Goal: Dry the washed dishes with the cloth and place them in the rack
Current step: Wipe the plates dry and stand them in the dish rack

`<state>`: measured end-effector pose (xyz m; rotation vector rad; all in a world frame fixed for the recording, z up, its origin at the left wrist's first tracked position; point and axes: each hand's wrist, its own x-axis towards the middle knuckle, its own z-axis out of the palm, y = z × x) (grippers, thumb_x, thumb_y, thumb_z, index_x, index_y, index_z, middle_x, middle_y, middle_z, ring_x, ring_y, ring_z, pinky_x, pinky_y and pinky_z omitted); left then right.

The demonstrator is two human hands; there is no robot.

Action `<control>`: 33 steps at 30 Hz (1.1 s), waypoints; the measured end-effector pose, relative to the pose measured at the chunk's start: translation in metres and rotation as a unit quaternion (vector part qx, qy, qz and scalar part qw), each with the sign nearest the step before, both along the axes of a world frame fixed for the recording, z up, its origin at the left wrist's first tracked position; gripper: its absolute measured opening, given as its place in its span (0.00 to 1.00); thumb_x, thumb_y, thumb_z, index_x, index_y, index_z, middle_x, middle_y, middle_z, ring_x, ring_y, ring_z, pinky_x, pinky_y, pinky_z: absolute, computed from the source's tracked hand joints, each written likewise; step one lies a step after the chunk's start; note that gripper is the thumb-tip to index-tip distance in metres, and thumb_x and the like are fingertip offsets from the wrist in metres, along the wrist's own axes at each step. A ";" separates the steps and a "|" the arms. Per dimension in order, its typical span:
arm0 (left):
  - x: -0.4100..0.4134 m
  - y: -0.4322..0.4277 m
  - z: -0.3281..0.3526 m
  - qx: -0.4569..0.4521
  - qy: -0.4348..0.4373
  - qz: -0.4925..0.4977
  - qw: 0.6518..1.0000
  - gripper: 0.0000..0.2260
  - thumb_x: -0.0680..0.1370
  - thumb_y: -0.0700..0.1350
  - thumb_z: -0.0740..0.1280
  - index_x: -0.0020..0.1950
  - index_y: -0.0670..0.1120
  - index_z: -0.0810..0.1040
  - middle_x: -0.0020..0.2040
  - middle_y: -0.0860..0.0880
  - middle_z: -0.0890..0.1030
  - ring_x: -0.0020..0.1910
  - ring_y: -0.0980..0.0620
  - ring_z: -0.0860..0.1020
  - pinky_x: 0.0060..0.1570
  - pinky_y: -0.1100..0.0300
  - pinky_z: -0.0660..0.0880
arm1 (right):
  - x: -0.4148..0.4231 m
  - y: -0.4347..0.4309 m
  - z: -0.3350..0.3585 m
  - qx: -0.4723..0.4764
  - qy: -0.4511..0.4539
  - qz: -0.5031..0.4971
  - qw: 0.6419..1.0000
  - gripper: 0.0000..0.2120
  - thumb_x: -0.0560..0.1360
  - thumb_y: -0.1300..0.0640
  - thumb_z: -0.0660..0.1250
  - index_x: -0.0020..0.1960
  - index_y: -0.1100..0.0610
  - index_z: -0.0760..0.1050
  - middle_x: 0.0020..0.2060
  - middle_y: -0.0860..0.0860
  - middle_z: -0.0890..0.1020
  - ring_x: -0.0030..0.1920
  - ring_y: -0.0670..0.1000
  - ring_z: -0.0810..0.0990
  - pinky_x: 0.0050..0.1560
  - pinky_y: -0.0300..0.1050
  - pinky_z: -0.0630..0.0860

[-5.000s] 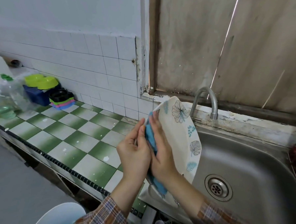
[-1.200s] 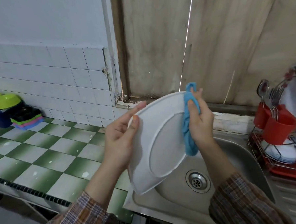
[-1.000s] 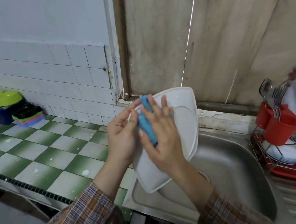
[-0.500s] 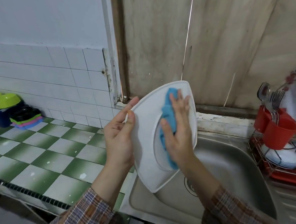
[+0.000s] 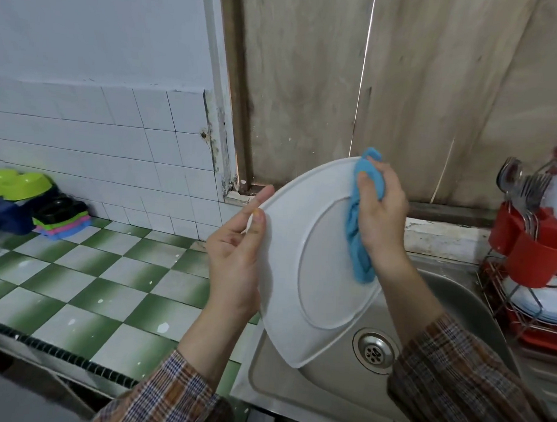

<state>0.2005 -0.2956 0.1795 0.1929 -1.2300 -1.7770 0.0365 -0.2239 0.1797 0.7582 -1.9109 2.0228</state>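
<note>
A large white oval plate [image 5: 312, 277] is held on edge over the sink, its plain underside toward me. My left hand [image 5: 236, 250] grips its left rim. My right hand [image 5: 378, 216] presses a blue cloth [image 5: 358, 234] against the plate's upper right rim, the cloth hanging down over the underside. At the right edge stands the wire dish rack [image 5: 504, 306] with white plates stacked in it.
A steel sink [image 5: 453, 304] with a drain [image 5: 374, 349] lies below the plate. A red cutlery holder [image 5: 536, 253] with spoons and forks hangs on the rack. The green-and-white tiled counter [image 5: 99, 282] stretches left, with coloured plastic containers [image 5: 29, 204] at the back.
My right hand with the cloth slid from the middle of the plate's underside up to its top right rim. The plate tilted a little; my left hand kept its grip.
</note>
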 end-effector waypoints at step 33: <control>0.001 -0.027 0.014 0.056 0.025 0.024 0.998 0.09 0.73 0.45 0.67 0.47 0.47 0.86 0.48 0.48 0.85 0.45 0.53 0.82 0.45 0.60 0.80 | -0.006 0.054 -0.118 -0.002 0.099 0.025 0.995 0.24 0.79 0.51 0.56 0.75 0.47 0.60 0.77 0.43 0.58 0.79 0.51 0.50 0.78 0.55 0.50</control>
